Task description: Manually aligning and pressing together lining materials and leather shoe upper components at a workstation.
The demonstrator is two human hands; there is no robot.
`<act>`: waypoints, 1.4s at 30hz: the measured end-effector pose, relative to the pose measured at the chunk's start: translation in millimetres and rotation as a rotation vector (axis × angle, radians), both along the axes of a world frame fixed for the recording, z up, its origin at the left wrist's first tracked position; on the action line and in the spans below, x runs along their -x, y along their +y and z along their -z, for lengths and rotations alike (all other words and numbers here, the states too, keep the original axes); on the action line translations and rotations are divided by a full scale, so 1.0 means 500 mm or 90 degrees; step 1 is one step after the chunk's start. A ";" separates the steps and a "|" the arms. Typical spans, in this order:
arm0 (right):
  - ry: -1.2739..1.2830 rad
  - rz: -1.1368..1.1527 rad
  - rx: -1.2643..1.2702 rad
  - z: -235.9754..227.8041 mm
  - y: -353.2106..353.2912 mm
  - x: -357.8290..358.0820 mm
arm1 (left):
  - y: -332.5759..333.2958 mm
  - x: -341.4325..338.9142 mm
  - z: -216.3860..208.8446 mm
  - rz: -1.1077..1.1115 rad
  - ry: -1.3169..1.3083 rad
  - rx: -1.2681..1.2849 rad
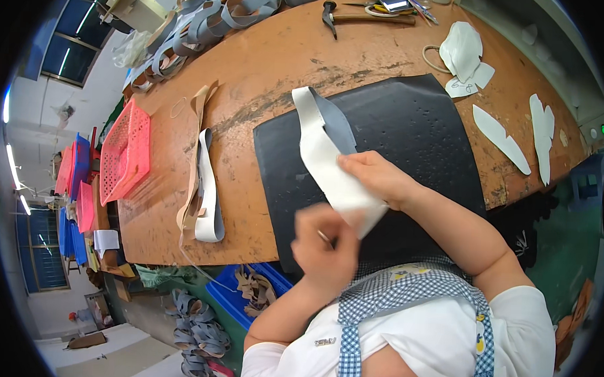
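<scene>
A long strip (320, 149), white on one side and blue-grey on the other, bends over at its far end above a black mat (417, 126). My right hand (379, 178) pinches the strip's edge between thumb and fingers. At the near end of the same strip, my left hand (326, 246) is curled closed and smeared by motion. A small metallic glint shows among its fingers; whether it is a ring or a tool I cannot make out. Whether the left hand touches the strip is also unclear.
Left of the mat lie tan and white strips (211, 192), with a pink basket (127, 152) farther left. Blue-grey straps (221, 19) pile at the back. A hammer (368, 18) lies far off; white pattern pieces (500, 139) lie right. A blue bin (229, 285) stands below the table edge.
</scene>
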State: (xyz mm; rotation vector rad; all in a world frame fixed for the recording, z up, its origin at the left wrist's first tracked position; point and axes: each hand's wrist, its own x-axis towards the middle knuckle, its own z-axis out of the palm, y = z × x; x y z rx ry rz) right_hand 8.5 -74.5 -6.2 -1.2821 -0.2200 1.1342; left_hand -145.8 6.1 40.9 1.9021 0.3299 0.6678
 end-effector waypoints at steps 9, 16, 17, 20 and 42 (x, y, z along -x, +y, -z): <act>-0.122 -0.045 -0.170 -0.055 -0.069 0.041 | 0.120 -0.079 -0.013 0.108 0.041 0.723; -0.168 -0.059 -0.075 -0.069 -0.070 0.045 | 0.116 -0.084 -0.013 0.122 0.067 0.400; -0.183 -0.067 -0.053 -0.071 -0.070 0.046 | 0.113 -0.085 -0.011 0.103 0.047 0.385; -0.167 -0.037 -0.085 -0.046 -0.063 0.057 | 0.106 -0.087 -0.010 0.079 0.056 0.343; -0.174 -0.017 -0.106 -0.037 -0.069 0.081 | 0.125 -0.098 0.031 0.053 0.143 0.350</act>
